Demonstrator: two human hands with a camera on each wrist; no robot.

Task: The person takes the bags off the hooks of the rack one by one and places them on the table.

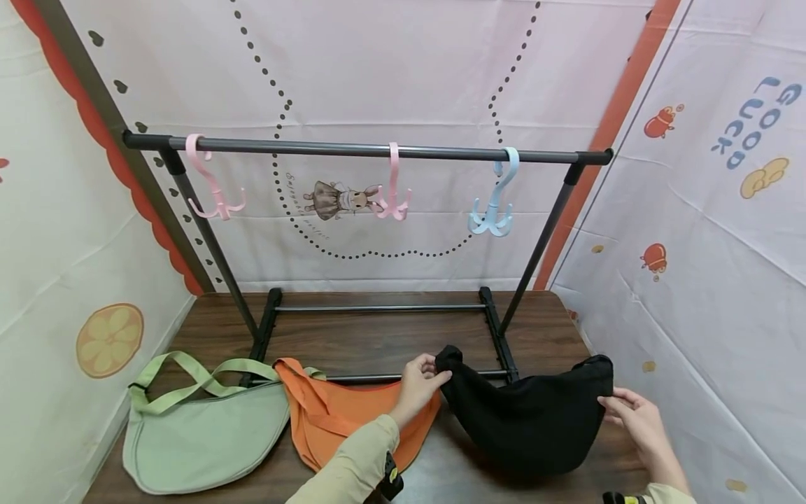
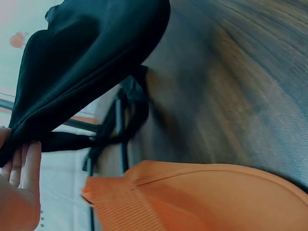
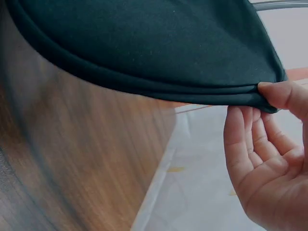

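A black cloth bag [image 1: 532, 420] is stretched between both hands above the right part of the table. My left hand [image 1: 418, 385] pinches its left upper corner, and my right hand [image 1: 639, 420] pinches its right edge between thumb and fingers. In the left wrist view, the bag's strap [image 2: 130, 125] hangs down behind it. The right wrist view shows the thumb pressed on the bag's seamed edge [image 3: 216, 94]. Below the left wrist lies an orange bag [image 1: 352, 402], partly hidden by the forearm. Left of it lies a light green bag [image 1: 201, 441] with its strap looped upward.
A black rack [image 1: 283, 145] stands at the table's back. From its top bar hang a pink hook [image 1: 217, 196] at left, another pink hook [image 1: 393, 192] mid-bar and a blue hook [image 1: 494, 210] at right. Printed cloth walls [image 1: 711, 294] surround the wooden table [image 1: 378, 336].
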